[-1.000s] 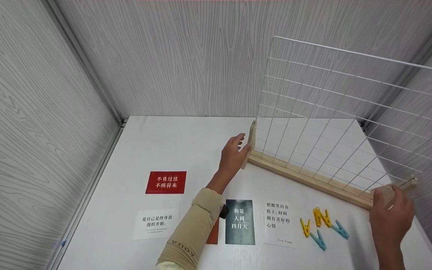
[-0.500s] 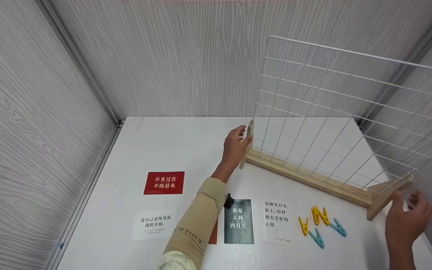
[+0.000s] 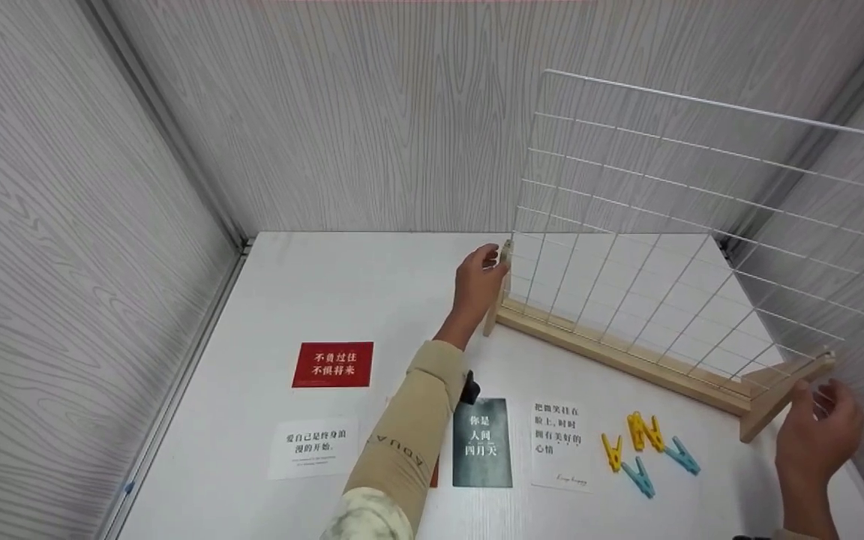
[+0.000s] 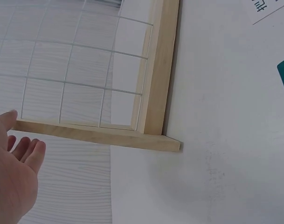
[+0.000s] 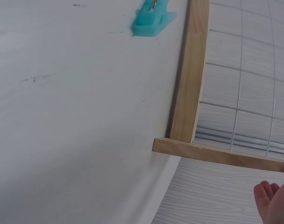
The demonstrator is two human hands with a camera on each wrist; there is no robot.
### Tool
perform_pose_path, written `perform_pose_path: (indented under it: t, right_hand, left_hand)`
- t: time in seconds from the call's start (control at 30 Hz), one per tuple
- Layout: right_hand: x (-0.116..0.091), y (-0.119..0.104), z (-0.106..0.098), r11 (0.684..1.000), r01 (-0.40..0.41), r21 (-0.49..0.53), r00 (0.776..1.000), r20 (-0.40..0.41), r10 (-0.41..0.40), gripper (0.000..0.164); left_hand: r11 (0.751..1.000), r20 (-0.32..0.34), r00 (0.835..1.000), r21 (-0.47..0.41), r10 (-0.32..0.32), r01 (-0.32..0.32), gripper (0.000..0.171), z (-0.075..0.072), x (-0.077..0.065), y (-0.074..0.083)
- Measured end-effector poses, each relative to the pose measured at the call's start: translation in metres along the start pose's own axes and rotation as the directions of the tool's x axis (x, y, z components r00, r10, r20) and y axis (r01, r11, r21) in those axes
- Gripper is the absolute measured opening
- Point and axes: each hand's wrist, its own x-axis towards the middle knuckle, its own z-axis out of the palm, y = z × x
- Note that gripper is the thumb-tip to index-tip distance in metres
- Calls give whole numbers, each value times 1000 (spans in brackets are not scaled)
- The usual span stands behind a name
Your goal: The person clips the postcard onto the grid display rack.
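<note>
A white wire grid [image 3: 702,100] stands upright in a pale wooden base bar [image 3: 619,358] with a wooden piece across each end. My left hand [image 3: 477,279] is at the top of the left end piece [image 3: 492,315]. Its thumb lies right at the wood while the other fingers bend loosely on the outer side; in the left wrist view the hand [image 4: 16,172] sits at that piece's far tip. Just outside the right end piece [image 3: 784,399], my right hand [image 3: 818,431] hovers with loosely bent fingers, holding nothing. The right wrist view shows that hand [image 5: 277,203] only partly, apart from the wood.
Yellow clothespins [image 3: 612,452] and blue clothespins [image 3: 638,478] lie before the base. Printed cards lie left of them: white [image 3: 561,450], dark green [image 3: 482,442], red [image 3: 333,364] and another white card [image 3: 313,450]. An orange-red card is mostly under my left sleeve [image 3: 394,457]. Grained walls enclose the table.
My right hand has let go of the right end piece and moved outward to the right. The left hand has slid up along the left end piece to its top. The rack stays in place.
</note>
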Motion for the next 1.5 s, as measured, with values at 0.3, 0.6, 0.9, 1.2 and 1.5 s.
perform_pose_path:
  t: [0.3,0.6,0.9,1.2,1.5]
  right_hand:
    - [2,2,0,999,18,43,998,-55,-15,42]
    - [3,1,-1,997,71,-3,987,-145,-71,40]
    - [8,5,1,994,88,-61,977,-188,-98,40]
    - [7,1,3,986,159,-59,967,-193,-167,40]
    - [10,2,8,985,128,-116,974,-174,-147,41]
  left_hand:
    - [1000,-3,1000,5,26,-26,29,10,1,1]
    - [999,-50,998,27,33,-32,26,14,-2,3]
    - [998,-37,999,40,40,-39,27,15,-5,2]
    - [993,-85,993,83,88,-81,27,15,-5,-8]
    - [989,-87,989,90,123,-115,28,16,-6,-11]
